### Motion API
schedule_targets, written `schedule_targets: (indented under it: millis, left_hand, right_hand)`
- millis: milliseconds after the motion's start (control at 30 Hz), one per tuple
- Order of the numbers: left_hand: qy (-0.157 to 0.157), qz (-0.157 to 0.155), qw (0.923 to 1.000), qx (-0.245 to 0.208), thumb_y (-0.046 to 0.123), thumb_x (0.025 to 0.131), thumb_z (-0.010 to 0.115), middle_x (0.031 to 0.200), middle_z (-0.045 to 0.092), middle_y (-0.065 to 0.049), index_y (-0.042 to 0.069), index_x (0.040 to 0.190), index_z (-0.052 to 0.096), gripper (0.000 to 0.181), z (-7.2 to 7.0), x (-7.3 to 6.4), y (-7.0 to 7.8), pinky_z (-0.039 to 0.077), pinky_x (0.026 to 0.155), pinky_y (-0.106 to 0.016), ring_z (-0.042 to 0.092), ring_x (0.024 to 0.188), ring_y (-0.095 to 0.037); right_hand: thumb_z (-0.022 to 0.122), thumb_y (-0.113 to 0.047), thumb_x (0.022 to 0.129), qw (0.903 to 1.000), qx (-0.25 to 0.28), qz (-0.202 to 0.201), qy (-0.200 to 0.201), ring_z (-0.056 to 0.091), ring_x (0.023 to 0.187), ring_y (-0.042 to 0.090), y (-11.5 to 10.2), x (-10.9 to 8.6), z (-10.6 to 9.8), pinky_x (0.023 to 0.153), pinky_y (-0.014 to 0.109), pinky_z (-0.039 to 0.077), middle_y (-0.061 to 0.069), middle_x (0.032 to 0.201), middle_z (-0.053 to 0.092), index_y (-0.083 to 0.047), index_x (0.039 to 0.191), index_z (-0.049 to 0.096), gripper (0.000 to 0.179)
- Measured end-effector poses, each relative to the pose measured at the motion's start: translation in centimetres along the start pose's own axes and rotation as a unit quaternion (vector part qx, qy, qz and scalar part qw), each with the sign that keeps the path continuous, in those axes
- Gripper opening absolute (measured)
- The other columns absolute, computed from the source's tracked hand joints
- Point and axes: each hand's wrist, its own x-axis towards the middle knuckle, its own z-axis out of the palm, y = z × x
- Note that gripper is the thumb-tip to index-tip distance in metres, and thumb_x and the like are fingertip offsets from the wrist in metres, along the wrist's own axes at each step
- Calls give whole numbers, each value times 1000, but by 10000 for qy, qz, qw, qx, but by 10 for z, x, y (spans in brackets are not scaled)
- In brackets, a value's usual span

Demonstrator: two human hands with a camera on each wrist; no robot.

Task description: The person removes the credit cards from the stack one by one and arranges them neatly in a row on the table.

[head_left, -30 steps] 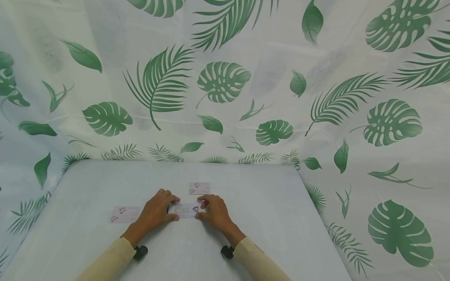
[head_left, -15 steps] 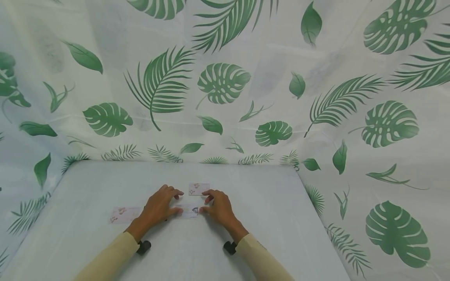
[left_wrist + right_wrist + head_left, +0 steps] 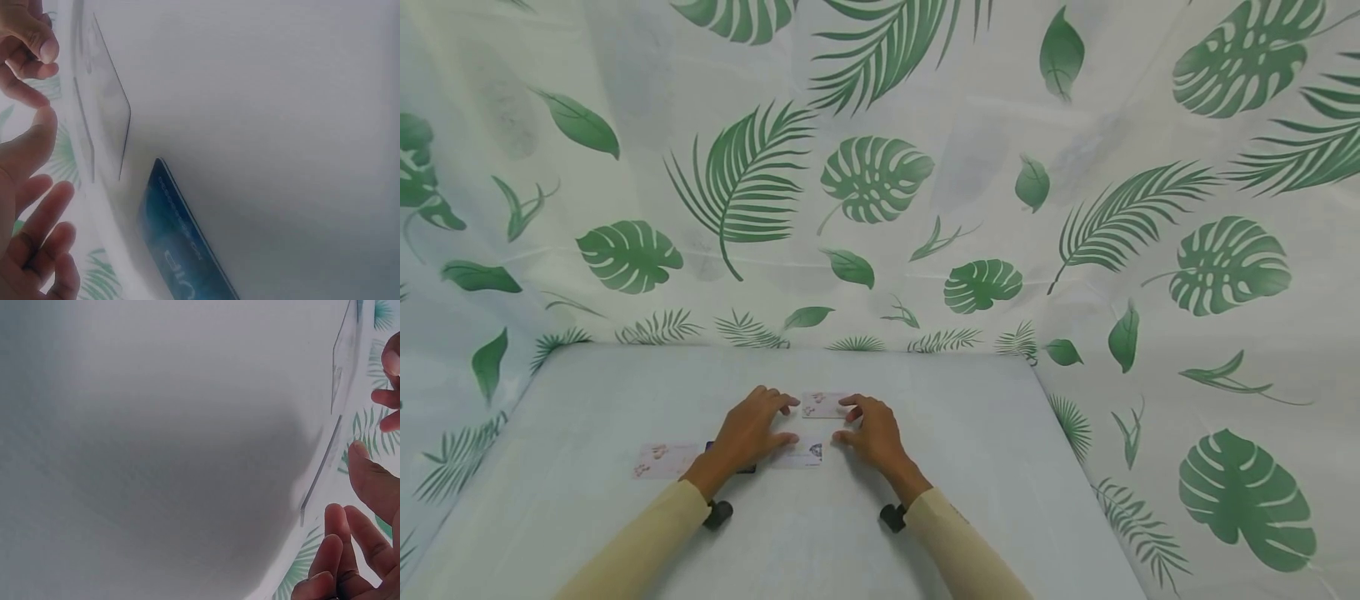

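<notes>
Four bank-type cards lie flat in a loose group. My left hand (image 3: 751, 432) hovers above the white card (image 3: 801, 455) with a dark emblem, its fingertips near the left edge of the farther pink card (image 3: 822, 405). Thumb and fingers are apart and hold nothing. My right hand (image 3: 876, 432) is at that pink card's right side, fingertips overlapping its edge in the head view, also holding nothing. Both wrist views show the fingers raised off the surface. Partly hidden under my left wrist is a dark blue card (image 3: 181, 237); another pink card (image 3: 664, 461) lies left of it.
The cards lie on a table with a white cover (image 3: 970, 467). A white curtain (image 3: 895, 108) with green leaf print stands behind it and at both sides. Dark wrist cameras sit under both wrists.
Both hands have let go of the white card and moved forward to either side of the farther pink card. More of the dark blue card shows below my left wrist.
</notes>
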Motion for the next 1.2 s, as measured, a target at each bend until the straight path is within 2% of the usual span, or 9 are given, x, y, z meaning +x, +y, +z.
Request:
schedule_targets:
  millis: [533,900,1200]
  left_hand:
    - [24,-90,10000,11,33,81,94,104,72,-1,13,131,72,58,9,17,0,54,86,-37,55,95,-16]
    - [-77,-131,9999,81,34,81,94,106,71,-1,12,133,71,60,16,33,-3,55,90,-39,58,100,-19]
    - [-234,-305,9990,225,36,81,93,107,71,-3,12,134,71,62,22,41,-3,55,92,-40,57,101,-20]
  right_hand:
    - [93,-19,82,9998,-168,-17,130,53,89,16,8,11,1,84,34,44,-2,100,69,-18,135,70,58]
    - [93,-16,80,9997,-147,-104,167,57,92,19,9,24,2,90,41,48,3,100,70,-14,133,70,58]
    - [93,-15,81,9997,-207,109,29,58,93,20,9,34,3,92,42,49,3,100,70,-15,134,70,58]
